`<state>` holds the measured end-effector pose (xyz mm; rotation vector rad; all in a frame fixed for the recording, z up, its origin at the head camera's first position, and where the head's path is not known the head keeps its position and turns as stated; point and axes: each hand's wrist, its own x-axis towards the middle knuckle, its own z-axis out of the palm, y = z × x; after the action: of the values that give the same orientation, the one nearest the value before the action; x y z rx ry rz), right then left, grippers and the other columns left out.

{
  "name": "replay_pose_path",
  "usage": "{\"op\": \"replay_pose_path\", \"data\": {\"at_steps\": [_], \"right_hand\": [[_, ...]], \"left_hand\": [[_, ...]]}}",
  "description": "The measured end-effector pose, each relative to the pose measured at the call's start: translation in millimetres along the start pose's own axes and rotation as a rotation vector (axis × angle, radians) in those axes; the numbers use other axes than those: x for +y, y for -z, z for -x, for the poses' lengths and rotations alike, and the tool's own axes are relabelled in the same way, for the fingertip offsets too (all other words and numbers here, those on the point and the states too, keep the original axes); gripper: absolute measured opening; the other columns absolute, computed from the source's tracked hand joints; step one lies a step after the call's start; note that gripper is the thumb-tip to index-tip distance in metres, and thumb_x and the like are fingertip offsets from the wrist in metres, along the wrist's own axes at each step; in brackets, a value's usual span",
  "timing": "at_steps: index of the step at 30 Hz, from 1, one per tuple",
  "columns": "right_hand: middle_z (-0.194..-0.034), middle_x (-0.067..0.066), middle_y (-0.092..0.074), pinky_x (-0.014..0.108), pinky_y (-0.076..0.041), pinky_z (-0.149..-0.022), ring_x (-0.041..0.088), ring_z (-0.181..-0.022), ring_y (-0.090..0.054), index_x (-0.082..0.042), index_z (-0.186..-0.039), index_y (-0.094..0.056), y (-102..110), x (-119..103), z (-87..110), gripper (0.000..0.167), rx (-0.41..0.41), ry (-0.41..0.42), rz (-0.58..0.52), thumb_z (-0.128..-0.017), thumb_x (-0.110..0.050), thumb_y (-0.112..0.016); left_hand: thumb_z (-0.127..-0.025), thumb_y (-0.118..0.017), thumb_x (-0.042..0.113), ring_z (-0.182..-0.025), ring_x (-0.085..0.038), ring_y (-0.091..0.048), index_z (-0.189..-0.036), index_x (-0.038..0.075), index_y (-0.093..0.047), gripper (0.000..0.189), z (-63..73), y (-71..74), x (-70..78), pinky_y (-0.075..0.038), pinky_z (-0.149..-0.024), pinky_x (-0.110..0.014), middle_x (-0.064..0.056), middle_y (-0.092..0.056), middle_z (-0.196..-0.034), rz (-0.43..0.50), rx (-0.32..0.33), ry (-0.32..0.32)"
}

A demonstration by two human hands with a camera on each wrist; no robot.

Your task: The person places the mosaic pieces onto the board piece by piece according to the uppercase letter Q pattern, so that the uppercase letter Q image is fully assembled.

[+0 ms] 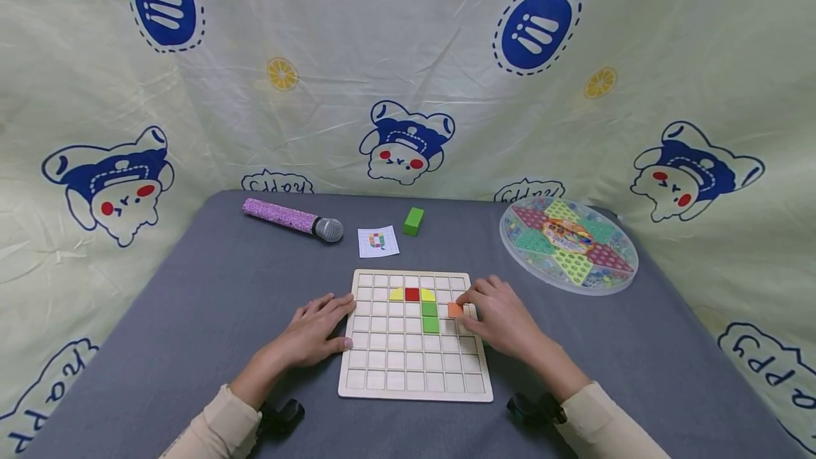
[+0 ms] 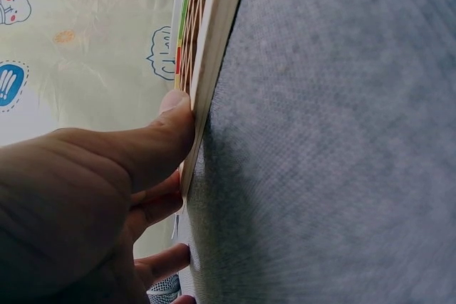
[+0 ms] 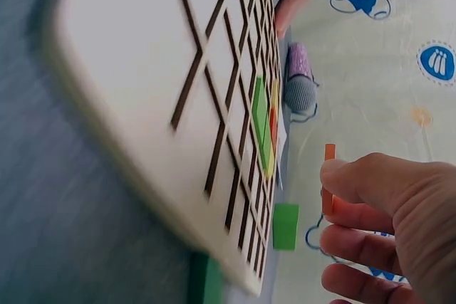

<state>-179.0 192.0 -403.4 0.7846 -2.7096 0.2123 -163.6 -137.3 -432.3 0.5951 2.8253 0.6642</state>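
A pale wooden grid board [image 1: 395,362] lies on the table in front of me. Set in its cells are a red square tile [image 1: 412,295], two green square tiles [image 1: 430,325] and two yellow rounded tiles [image 1: 428,295]. My left hand [image 1: 310,329] rests against the board's left edge, its thumb and fingers touching the side. Above the right part of the board, my right hand [image 1: 503,317] pinches an orange square tile [image 3: 329,179] between thumb and forefinger. In the right wrist view this tile stands apart from the grid, its other fingers loosely bent below.
Behind the board lie a small pattern card [image 1: 378,241], a green block [image 1: 413,222] and a purple glittery microphone [image 1: 287,218]. A round, clear-lidded game box [image 1: 569,245] sits back right. Another green piece [image 3: 205,279] is beside the board's right edge.
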Motion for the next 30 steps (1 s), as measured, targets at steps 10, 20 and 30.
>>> {"op": "replay_pose_path", "data": {"at_steps": [10, 20, 30], "right_hand": [[-0.090, -0.002, -0.063, 0.034, -0.042, -0.075, 0.016, -0.086, -0.049, -0.018, -0.089, -0.073, -12, -24, -25.2, 0.017, -0.059, 0.031, -0.019, -0.078, -0.030, -0.076], [-0.085, -0.004, -0.063, 0.029, -0.042, -0.069, 0.014, -0.080, -0.050, -0.018, -0.086, -0.073, -25, -40, -47.4, 0.016, -0.071, 0.106, -0.004, -0.077, -0.031, -0.076], [-0.086, -0.004, -0.065, 0.029, -0.044, -0.070, 0.014, -0.081, -0.053, -0.018, -0.089, -0.073, -35, -49, -64.5, 0.020, -0.151, 0.105, -0.029, -0.079, -0.035, -0.075]], "left_hand": [[-0.089, -0.064, 0.033, -0.144, -0.034, -0.022, -0.146, 0.015, -0.037, 0.066, 0.0, 1.0, 1.0, -0.019, -0.109, -0.060, -0.002, -0.033, -0.154, -0.005, -0.002, 0.014], [-0.089, -0.063, 0.032, -0.143, -0.035, -0.023, -0.145, 0.013, -0.037, 0.064, 0.6, 2.2, 2.4, -0.020, -0.108, -0.061, -0.004, -0.033, -0.154, -0.004, 0.000, 0.004], [-0.089, -0.064, 0.033, -0.144, -0.034, -0.022, -0.146, 0.015, -0.037, 0.065, 0.2, 1.8, 2.3, -0.021, -0.108, -0.060, -0.002, -0.033, -0.154, -0.002, -0.005, 0.017]]}}
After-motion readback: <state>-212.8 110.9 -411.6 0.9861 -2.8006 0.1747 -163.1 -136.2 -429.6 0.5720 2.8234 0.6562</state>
